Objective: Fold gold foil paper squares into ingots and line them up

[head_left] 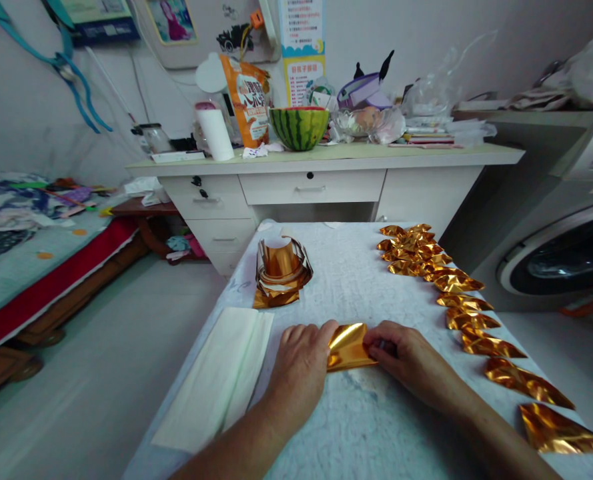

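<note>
Watching the head view, I had the shiny gold foil rectangle [347, 348] on the pale cloth-covered table [341, 420], visible long axis roughly left-right, between both hands. Right hand [401, 353]: fingertips pinched on its right edge. Left hand [299, 353]: over its left end, grip hidden, couldn't tell.

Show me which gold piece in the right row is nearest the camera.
The bottommost gold piece, at the picture's lower right; all others there lie farther back.

Left hand [301, 357]: lower centre, palm down
Right hand [403, 350]: lower, right of centre, fingertips pinched
Forearms [241, 440]: bare, slanting from bottom edge
</note>
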Demonstrator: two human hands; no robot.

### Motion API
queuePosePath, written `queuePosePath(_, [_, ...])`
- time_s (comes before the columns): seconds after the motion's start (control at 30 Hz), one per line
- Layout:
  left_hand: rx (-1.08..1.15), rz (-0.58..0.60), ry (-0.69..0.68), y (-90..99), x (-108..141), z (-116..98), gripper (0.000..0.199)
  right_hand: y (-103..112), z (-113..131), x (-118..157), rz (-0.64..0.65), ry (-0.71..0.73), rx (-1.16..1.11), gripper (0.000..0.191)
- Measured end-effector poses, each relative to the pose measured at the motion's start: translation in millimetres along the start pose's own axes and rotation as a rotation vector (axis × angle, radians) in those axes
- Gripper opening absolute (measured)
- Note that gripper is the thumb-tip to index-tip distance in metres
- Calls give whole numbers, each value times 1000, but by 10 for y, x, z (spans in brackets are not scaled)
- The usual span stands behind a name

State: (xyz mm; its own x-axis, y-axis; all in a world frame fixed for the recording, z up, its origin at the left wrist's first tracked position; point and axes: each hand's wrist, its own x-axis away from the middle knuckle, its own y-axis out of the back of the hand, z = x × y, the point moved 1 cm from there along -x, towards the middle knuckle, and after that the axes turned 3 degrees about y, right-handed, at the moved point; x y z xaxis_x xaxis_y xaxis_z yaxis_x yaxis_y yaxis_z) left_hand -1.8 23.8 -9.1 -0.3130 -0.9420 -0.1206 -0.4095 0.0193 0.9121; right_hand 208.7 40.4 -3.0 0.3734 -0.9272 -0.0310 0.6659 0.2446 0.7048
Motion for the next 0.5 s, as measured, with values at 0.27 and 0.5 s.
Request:
queuePosePath(0.27, [67, 17, -14, 3, -10, 8, 22, -21, -14, -7, -3, 6, 32, 18])
queuePosePath(0.5, [90, 31, -13, 27, -10, -25, 24, -39, -5, -10, -6, -2, 62, 19])
